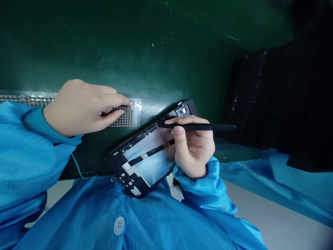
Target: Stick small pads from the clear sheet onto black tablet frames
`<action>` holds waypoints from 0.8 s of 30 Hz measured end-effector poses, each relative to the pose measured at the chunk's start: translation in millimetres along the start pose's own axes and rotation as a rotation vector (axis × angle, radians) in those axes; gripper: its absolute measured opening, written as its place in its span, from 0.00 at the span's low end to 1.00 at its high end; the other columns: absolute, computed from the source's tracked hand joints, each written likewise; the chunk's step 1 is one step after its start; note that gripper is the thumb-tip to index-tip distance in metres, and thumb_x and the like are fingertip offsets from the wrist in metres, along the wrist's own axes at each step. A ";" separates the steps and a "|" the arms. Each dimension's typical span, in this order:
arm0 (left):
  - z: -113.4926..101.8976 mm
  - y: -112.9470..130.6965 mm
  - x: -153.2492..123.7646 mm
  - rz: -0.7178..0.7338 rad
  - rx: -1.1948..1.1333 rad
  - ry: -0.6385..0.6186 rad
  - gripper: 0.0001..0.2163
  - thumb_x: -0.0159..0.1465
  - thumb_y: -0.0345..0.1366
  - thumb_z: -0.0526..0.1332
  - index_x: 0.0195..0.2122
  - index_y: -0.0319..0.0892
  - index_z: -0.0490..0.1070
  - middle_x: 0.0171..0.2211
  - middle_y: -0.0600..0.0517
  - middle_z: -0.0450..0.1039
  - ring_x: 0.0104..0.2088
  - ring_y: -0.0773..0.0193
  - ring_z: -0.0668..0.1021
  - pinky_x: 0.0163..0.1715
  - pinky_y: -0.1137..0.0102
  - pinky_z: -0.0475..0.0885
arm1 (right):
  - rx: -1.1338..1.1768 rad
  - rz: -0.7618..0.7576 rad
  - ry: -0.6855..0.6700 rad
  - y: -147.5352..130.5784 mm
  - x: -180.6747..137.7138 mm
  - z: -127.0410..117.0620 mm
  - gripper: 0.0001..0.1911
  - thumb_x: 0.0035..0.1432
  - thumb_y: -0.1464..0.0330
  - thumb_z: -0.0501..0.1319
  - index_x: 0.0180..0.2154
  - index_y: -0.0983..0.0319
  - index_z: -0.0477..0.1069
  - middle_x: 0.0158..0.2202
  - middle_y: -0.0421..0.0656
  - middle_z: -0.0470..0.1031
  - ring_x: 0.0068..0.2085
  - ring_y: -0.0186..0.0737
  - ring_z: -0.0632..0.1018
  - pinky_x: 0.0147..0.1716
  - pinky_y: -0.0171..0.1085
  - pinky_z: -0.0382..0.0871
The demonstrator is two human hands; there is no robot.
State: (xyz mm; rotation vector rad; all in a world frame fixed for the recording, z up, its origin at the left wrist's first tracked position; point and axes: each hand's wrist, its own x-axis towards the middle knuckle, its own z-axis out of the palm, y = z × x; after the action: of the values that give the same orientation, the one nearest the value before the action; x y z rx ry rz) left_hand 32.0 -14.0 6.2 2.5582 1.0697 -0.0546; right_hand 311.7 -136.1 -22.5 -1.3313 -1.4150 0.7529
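My right hand (194, 149) is closed round black tweezers (205, 127), their tip on the edge of an opened phone-like device (153, 152). This device lies slanted at the bench edge near my body, its inside facing up, with a silvery panel, a dark strip across it and small parts at both ends. My left hand (85, 107) is over a clear sheet of small square pads (125, 119). Its thumb and index finger are curled close together at the sheet's right end. Anything between those fingertips is too small to make out.
The green bench top (145, 52) has scuffs and small specks. At the right is a large dark object (262, 97), with blue fabric (260, 177) below it. A thin blue cord (76, 165) hangs from the band (44, 121) at my left wrist.
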 end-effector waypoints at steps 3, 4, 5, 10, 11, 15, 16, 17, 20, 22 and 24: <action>0.2 0.7 -0.2 -0.030 -0.018 -0.019 0.29 0.84 0.51 0.42 0.69 0.55 0.80 0.44 0.53 0.87 0.42 0.57 0.80 0.39 0.63 0.64 | -0.054 -0.007 -0.022 -1.7 0.4 -2.7 0.10 0.77 0.69 0.66 0.56 0.53 0.77 0.48 0.44 0.86 0.50 0.46 0.89 0.53 0.50 0.87; 0.5 0.7 -0.3 -0.035 -0.022 -0.020 0.29 0.84 0.52 0.41 0.69 0.56 0.80 0.44 0.53 0.87 0.41 0.57 0.80 0.39 0.63 0.63 | -0.085 -0.025 -0.035 -3.9 0.2 -4.4 0.10 0.77 0.70 0.65 0.56 0.53 0.77 0.48 0.44 0.86 0.50 0.47 0.89 0.53 0.51 0.87; 0.7 0.6 -0.4 -0.038 -0.026 -0.016 0.29 0.84 0.52 0.41 0.69 0.56 0.80 0.44 0.53 0.87 0.41 0.57 0.79 0.38 0.62 0.63 | -0.120 -0.048 -0.059 -7.0 0.4 -6.2 0.10 0.76 0.70 0.65 0.56 0.53 0.77 0.48 0.45 0.86 0.50 0.48 0.89 0.53 0.52 0.86; -1.2 1.1 -0.4 -0.022 -0.023 -0.027 0.27 0.85 0.50 0.43 0.68 0.55 0.81 0.43 0.52 0.86 0.41 0.57 0.79 0.37 0.62 0.61 | -0.169 -0.120 -0.182 -27.7 24.6 -9.3 0.13 0.74 0.73 0.67 0.56 0.55 0.78 0.50 0.46 0.88 0.51 0.48 0.89 0.52 0.50 0.86; -1.7 1.3 -0.3 -0.013 -0.011 -0.026 0.27 0.85 0.49 0.44 0.68 0.54 0.81 0.43 0.52 0.86 0.41 0.58 0.80 0.37 0.63 0.61 | -0.152 -0.105 -0.218 -29.2 34.9 -7.1 0.11 0.75 0.71 0.68 0.55 0.54 0.78 0.50 0.45 0.88 0.51 0.48 0.89 0.53 0.50 0.86; -2.3 1.8 0.2 0.032 0.036 0.013 0.24 0.85 0.45 0.47 0.66 0.51 0.81 0.44 0.50 0.86 0.41 0.57 0.81 0.33 0.62 0.60 | -0.133 -0.026 -0.489 -19.8 77.1 9.0 0.09 0.78 0.57 0.68 0.51 0.53 0.80 0.50 0.43 0.88 0.51 0.48 0.89 0.56 0.48 0.87; -2.1 1.9 0.5 0.040 0.038 0.015 0.24 0.84 0.44 0.47 0.66 0.51 0.82 0.44 0.50 0.86 0.41 0.56 0.82 0.33 0.62 0.60 | -0.137 -0.014 -0.535 -15.6 83.8 13.0 0.11 0.78 0.54 0.67 0.51 0.53 0.80 0.50 0.43 0.88 0.52 0.48 0.89 0.56 0.48 0.87; -2.0 2.1 0.7 0.043 0.038 0.017 0.23 0.84 0.44 0.48 0.65 0.51 0.82 0.44 0.49 0.86 0.41 0.56 0.82 0.33 0.62 0.61 | -0.139 -0.009 -0.556 -11.7 88.1 16.3 0.13 0.78 0.52 0.66 0.51 0.53 0.80 0.50 0.43 0.88 0.52 0.48 0.89 0.56 0.49 0.87; -2.2 3.1 1.6 0.039 0.029 0.002 0.22 0.83 0.42 0.49 0.64 0.50 0.83 0.44 0.48 0.86 0.42 0.55 0.83 0.34 0.63 0.64 | -0.126 0.004 -0.537 -5.3 89.1 20.8 0.14 0.78 0.52 0.66 0.52 0.53 0.80 0.51 0.44 0.88 0.52 0.48 0.89 0.57 0.49 0.87; -2.6 3.9 2.1 0.030 0.024 -0.008 0.22 0.83 0.41 0.49 0.64 0.49 0.83 0.43 0.48 0.86 0.42 0.55 0.83 0.36 0.63 0.66 | -0.117 0.006 -0.521 -5.1 86.1 20.8 0.13 0.78 0.52 0.67 0.53 0.53 0.80 0.51 0.44 0.88 0.52 0.48 0.89 0.55 0.48 0.88; -3.0 4.2 2.3 0.025 0.028 -0.014 0.23 0.83 0.41 0.49 0.64 0.49 0.83 0.44 0.48 0.86 0.42 0.55 0.83 0.36 0.63 0.68 | -0.127 -0.001 -0.535 -6.1 85.6 20.5 0.12 0.78 0.54 0.66 0.53 0.53 0.80 0.51 0.44 0.88 0.52 0.48 0.89 0.54 0.48 0.88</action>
State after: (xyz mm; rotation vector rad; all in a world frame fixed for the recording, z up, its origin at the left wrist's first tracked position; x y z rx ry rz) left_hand 36.3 -14.1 9.9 2.5915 1.0384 -0.0808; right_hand 300.6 -51.1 -1.7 -1.2754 -1.9074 1.0872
